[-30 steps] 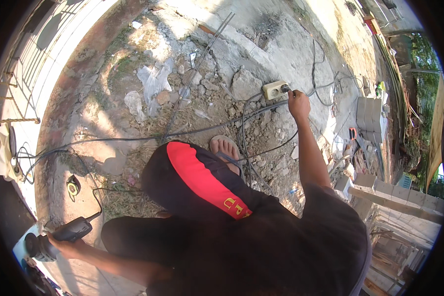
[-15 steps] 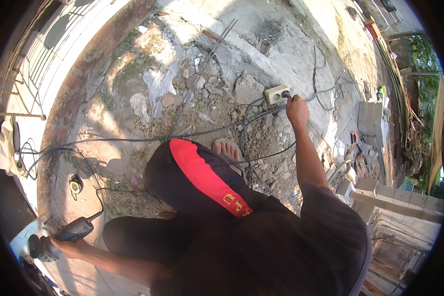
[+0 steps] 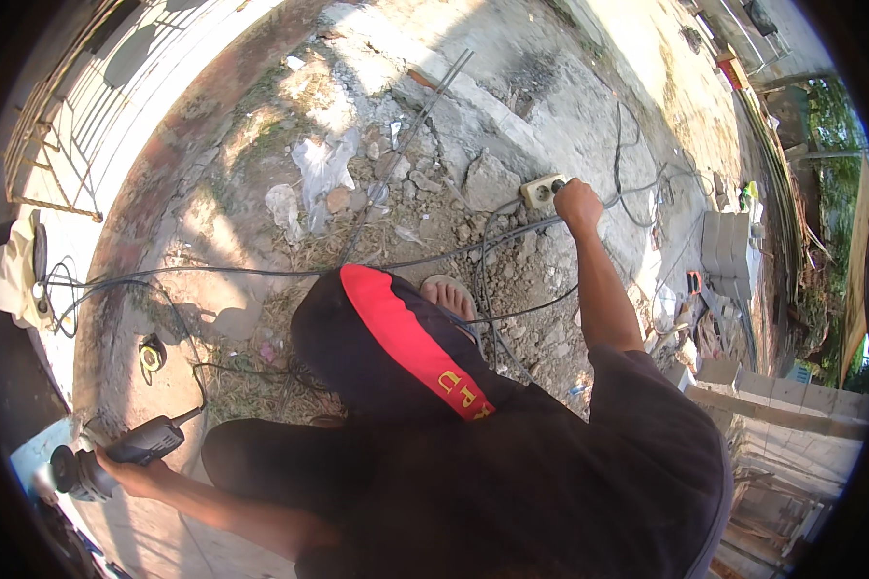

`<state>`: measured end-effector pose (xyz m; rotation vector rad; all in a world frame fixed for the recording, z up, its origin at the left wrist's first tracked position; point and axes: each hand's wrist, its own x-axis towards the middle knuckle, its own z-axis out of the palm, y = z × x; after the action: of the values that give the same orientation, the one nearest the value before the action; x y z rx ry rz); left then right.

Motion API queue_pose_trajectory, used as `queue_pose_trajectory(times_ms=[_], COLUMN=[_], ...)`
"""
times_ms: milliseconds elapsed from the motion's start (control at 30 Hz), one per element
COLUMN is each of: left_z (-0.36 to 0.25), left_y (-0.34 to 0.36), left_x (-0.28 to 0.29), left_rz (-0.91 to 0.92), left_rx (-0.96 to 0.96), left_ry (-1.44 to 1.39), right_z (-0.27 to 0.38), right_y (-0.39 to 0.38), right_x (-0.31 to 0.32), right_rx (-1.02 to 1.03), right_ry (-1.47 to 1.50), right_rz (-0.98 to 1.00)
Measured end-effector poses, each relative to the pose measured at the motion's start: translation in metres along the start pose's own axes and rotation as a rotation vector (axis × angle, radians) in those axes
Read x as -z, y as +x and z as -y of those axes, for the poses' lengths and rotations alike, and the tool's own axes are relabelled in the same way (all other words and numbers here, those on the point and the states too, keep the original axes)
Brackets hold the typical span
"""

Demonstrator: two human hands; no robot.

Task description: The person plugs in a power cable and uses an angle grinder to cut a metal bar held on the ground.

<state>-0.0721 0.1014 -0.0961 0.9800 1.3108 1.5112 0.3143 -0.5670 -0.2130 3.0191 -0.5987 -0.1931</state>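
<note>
Your left hand (image 3: pixel 133 473) is wrapped around the angle grinder (image 3: pixel 139 443); your right hand (image 3: pixel 578 206) pinches the black plug (image 3: pixel 557 185) at the cream extension socket block (image 3: pixel 537 194).

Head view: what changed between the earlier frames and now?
The right hand has moved slightly closer to the cream socket strip, now hiding more of the black plug. The whole view has shifted a little. Nothing visibly taken hold of or let go. Unchanged: left hand gripping the angle grinder; tape measure on the ground.
</note>
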Motion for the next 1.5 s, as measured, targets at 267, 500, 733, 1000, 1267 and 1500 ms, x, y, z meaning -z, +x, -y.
queue_pose_trajectory(times_ms=[267,500,733,1000,1267,1500], left_z=[-0.004,-0.003,-0.008,-0.005,-0.008,-0.009], left_y=[-0.004,-0.001,-0.004,-0.001,-0.012,-0.01], left_x=[0.002,0.003,0.004,0.004,-0.004,-0.002], left_rz=[-0.012,0.019,-0.018,0.008,0.024,0.009], left_rx=[0.042,0.052,0.065,0.053,0.055,0.098], left_ry=[0.011,-0.041,0.024,-0.006,-0.001,0.059], right_z=[-0.004,0.003,-0.003,-0.011,-0.002,-0.016], right_y=[0.02,0.043,0.057,0.052,0.037,0.027], right_x=[0.009,0.003,0.013,0.007,0.005,0.0], right_rx=[0.036,0.178,0.275,0.316,0.296,0.334], right_ry=[-0.1,-0.234,-0.289,-0.314,-0.238,-0.221], right_rz=[0.16,0.197,0.32,0.297,0.156,0.061])
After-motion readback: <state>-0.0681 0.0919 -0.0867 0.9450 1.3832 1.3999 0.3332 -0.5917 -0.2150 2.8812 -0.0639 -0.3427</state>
